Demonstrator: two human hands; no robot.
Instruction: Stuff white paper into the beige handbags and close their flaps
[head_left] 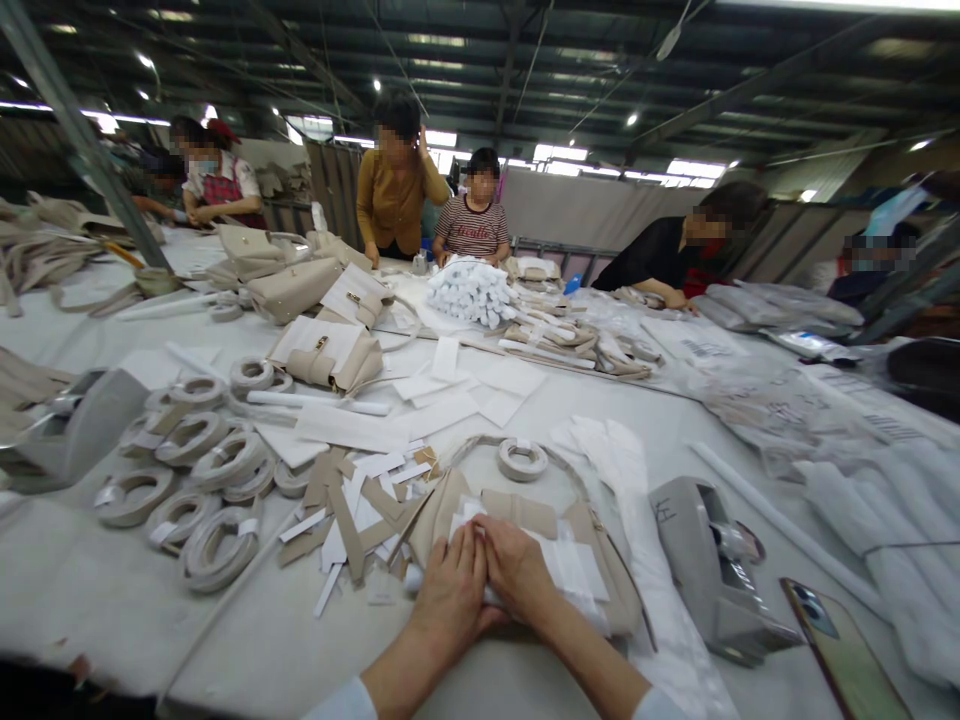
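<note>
A beige handbag (619,565) lies right in front of me, its strap curving around the far side. White wrapping sheet (577,570) covers part of the bag. My left hand (455,580) rests on the bag's left part, fingers bent and pressed together on the white wrapping. Touching it, my right hand (517,565) has its fingers closed at the same spot, where a bit of white shows past the fingertips. The undersides of both hands are hidden. Beyond the bag sits a coiled beige strap (523,460).
To the left are several coiled straps (225,460) and loose beige and white strips (349,520). Tape dispensers (712,570) stand on both sides, with a phone (844,640) at right. Farther back are finished-looking bags (326,355), a white bundle (472,290) and several people.
</note>
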